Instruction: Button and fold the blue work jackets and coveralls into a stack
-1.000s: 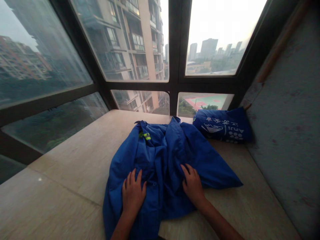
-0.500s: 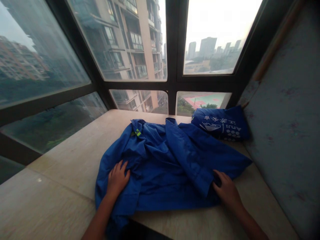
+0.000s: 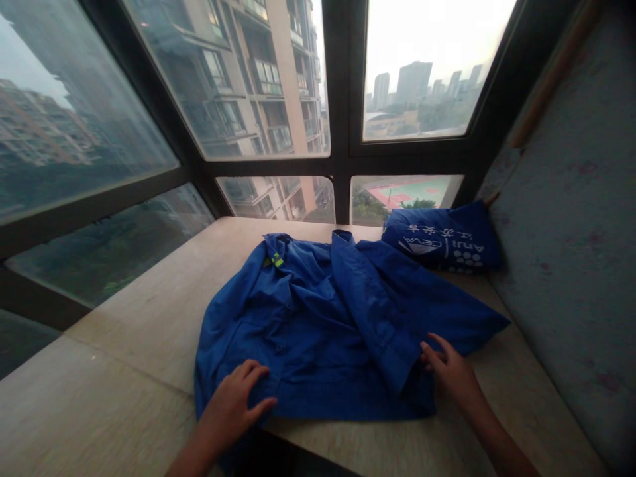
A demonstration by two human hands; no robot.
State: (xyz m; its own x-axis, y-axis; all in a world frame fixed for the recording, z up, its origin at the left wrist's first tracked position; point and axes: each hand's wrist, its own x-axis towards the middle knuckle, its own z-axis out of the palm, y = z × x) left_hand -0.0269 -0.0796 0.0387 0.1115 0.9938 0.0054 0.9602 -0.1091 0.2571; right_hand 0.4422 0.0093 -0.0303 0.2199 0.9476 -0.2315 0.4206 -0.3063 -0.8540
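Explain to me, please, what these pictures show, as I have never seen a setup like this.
There is no machine here: a person works with two bare hands, seen by one camera worn on the head, looking forward and down. A blue garment lies spread and wrinkled on a pale ledge beside windows. The left hand, fingers spread, is over its lower left part. The right hand has its fingertips at the edge of a front flap; whether it grips the cloth is unclear. Behind, a blue bundle with white print sits near the wall.
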